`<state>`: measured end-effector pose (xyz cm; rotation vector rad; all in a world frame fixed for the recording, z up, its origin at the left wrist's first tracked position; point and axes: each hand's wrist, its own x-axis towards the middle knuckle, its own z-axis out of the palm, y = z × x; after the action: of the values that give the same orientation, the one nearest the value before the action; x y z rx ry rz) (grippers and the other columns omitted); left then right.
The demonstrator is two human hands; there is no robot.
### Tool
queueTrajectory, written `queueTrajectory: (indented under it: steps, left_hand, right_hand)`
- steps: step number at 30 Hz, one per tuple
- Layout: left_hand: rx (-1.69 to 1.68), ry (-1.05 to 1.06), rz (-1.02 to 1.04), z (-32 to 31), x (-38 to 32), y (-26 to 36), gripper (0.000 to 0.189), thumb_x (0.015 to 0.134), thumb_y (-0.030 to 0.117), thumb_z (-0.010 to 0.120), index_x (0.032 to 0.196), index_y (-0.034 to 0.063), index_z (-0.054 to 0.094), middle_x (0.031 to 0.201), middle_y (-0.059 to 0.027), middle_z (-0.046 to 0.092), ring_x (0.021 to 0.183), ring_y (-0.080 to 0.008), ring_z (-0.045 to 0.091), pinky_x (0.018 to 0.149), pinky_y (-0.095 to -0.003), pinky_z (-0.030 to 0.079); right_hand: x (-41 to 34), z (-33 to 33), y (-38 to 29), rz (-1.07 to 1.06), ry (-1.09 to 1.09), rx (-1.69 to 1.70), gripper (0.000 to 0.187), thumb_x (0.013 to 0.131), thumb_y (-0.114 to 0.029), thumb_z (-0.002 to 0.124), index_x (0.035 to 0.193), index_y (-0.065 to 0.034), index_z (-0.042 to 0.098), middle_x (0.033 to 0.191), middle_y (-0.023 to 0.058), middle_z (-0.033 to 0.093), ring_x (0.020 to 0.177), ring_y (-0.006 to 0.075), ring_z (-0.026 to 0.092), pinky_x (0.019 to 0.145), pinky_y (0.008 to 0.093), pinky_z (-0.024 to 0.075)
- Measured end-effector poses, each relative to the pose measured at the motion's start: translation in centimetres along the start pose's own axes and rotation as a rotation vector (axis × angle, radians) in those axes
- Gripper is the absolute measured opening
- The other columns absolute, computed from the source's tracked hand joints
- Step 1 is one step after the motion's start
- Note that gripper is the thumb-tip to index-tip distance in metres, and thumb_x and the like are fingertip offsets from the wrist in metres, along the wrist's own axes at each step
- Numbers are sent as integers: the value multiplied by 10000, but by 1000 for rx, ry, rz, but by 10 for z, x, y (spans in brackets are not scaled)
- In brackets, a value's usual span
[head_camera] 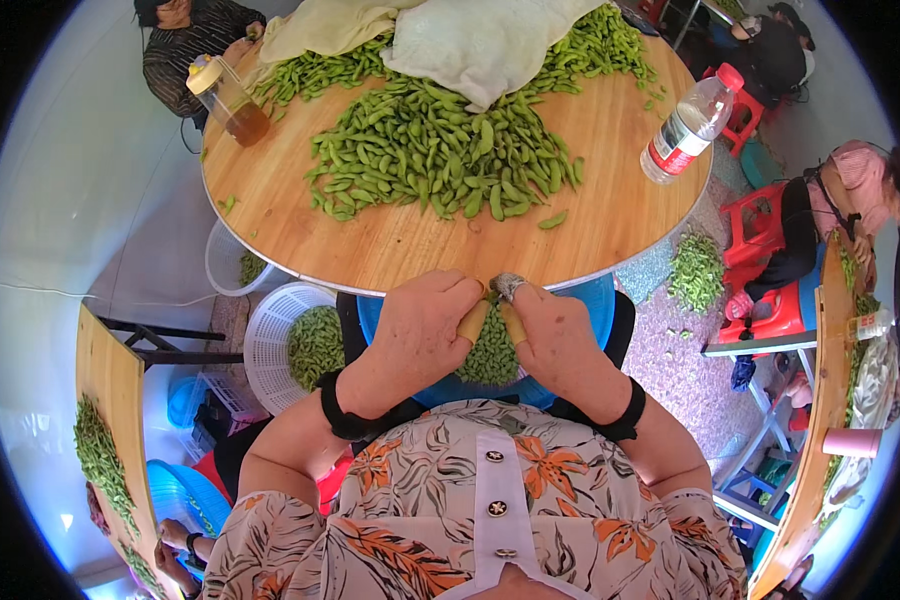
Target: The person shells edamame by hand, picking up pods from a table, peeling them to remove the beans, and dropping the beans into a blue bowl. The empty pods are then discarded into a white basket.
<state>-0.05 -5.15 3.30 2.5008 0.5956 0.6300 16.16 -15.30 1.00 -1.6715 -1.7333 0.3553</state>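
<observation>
My left hand (pixel 431 322) and my right hand (pixel 559 330) meet just off the near edge of the round wooden table (pixel 292 232). Their fingertips pinch a small green piece, apparently an edamame pod (pixel 493 297), mostly covered by the fingers. Both thumbs wear yellowish covers, and a grey cover wraps a right fingertip. Below them, a blue basin (pixel 598 311) holds shelled green beans (pixel 489 356). A heap of edamame pods (pixel 435 150) lies on the table, with one loose pod (pixel 553 220) nearer its edge.
Pale cloths (pixel 465 49) partly cover more pods. A brown-liquid bottle (pixel 232 109) stands left, a red-capped plastic bottle (pixel 690 124) right. A white basket (pixel 270 345) with beans sits at my left. Pods (pixel 696 274) lie on the floor. Other people sit around at tables.
</observation>
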Motion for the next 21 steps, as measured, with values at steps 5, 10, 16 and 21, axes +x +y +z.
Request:
queueTrajectory:
  steps: [5, 10, 16, 21]
  left_hand:
    - [-83, -55, 125, -1, -2, -9, 140, 728, 33, 661, 849, 19, 591, 771, -135, 556, 726, -352, 566, 607, -407, 447]
    - [-74, 19, 266, 1, 0, -10, 143, 710, 48, 655, 796, 36, 542, 743, -109, 526, 699, -315, 550, 594, -408, 440]
    - [-19, 175, 165, 21, -5, -14, 145, 721, 14, 665, 846, 2, 594, 753, -141, 554, 681, -335, 559, 575, -401, 435]
    - [-26, 233, 58, 36, -4, -12, 114, 747, 9, 652, 825, -4, 570, 751, -154, 546, 679, -349, 553, 572, -397, 434]
  right_hand:
    - [6, -19, 16, 330, -398, 587, 149, 916, -146, 551, 1023, -43, 535, 758, 87, 621, 580, 189, 587, 518, 307, 448]
    - [5, -20, 18, 592, -539, 1210, 112, 970, -177, 504, 994, -73, 538, 718, 12, 574, 503, 72, 462, 453, 223, 361]
    - [-2, 4, 7, 445, -159, 1020, 88, 952, -131, 531, 989, -53, 549, 695, 26, 586, 506, 87, 489, 457, 238, 377]
    - [-3, 28, 21, 100, 151, 396, 125, 902, -89, 582, 997, -12, 555, 679, 115, 588, 560, 185, 562, 512, 317, 434]
